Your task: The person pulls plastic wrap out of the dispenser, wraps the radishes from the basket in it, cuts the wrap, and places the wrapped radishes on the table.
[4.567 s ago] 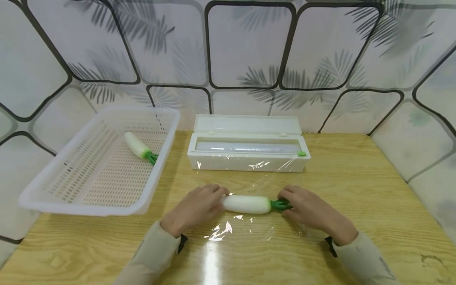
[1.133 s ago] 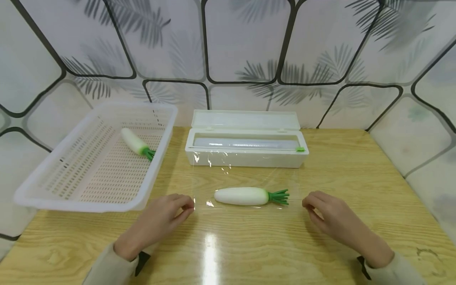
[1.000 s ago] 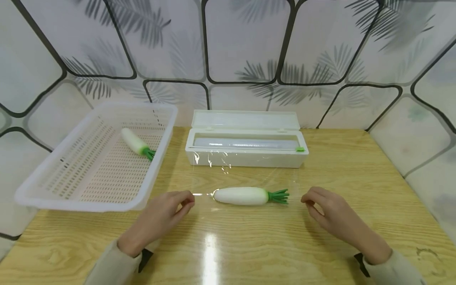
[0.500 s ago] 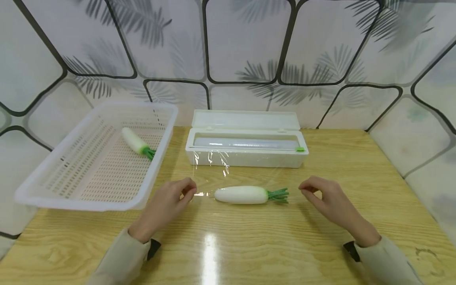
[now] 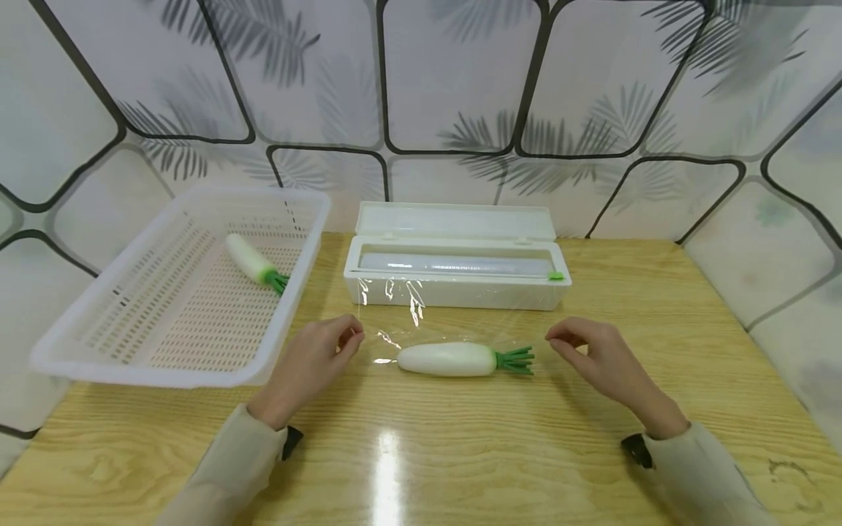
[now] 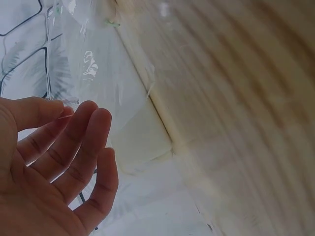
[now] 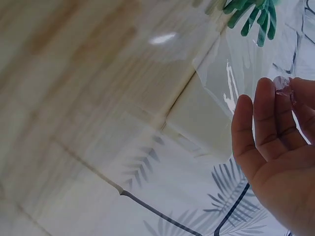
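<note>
A white radish with green stems [image 5: 447, 359] lies on the table between my hands, stems pointing right. Clear cling film [image 5: 416, 303] comes from the white dispenser box [image 5: 454, 296] behind and stretches toward the hands, overlapping the radish. To the radish's left, my left hand [image 5: 314, 359] pinches one corner of the film between thumb and forefinger; the left wrist view shows the film [image 6: 89, 64] at those fingertips. Past the stems, my right hand [image 5: 598, 358] pinches the other corner, and a crumpled bit of film [image 7: 282, 84] shows between its fingertips.
At left stands a white perforated basket [image 5: 276, 343] with another radish [image 5: 250, 261] inside. The dispenser's lid [image 5: 455, 220] is raised, showing the film roll [image 5: 454, 264], and a green slider [image 5: 555, 276] sits at its right end. A patterned wall covering [image 5: 454, 80] rises behind the table.
Both hands first held the radish's ends, then moved apart to the film's corners. Over the last second they have moved away from me and slightly inward, bringing the film's near edge back past the radish.
</note>
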{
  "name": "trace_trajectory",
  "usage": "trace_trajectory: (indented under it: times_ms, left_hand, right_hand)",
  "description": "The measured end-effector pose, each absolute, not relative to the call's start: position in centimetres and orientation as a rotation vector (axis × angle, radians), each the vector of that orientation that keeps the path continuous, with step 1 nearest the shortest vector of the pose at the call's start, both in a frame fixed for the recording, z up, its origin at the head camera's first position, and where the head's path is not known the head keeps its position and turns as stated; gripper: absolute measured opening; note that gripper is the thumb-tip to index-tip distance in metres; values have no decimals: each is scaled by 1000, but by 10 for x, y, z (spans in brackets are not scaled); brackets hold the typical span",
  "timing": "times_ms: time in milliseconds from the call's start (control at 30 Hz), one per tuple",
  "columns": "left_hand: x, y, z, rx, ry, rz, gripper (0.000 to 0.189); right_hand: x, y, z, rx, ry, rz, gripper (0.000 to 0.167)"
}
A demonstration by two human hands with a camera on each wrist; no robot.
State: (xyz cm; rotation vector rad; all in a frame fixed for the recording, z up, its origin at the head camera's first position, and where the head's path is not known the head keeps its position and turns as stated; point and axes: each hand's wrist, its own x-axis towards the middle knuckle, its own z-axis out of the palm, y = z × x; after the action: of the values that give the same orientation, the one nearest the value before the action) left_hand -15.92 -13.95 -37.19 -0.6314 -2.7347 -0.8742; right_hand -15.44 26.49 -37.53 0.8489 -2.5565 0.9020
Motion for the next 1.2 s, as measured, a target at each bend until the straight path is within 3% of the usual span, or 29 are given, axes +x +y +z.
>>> trace_trajectory:
  times_ms: [600, 1200]
  left_hand:
    - [-172, -137, -379, -655, -2904, -706, 9]
    - [-169, -132, -379, -711, -3058, -381, 19]
  right_hand:
    - [-172, 265, -378, 717, -2910, 923, 9]
    - [-181, 254, -381, 842, -3054, 883, 21]
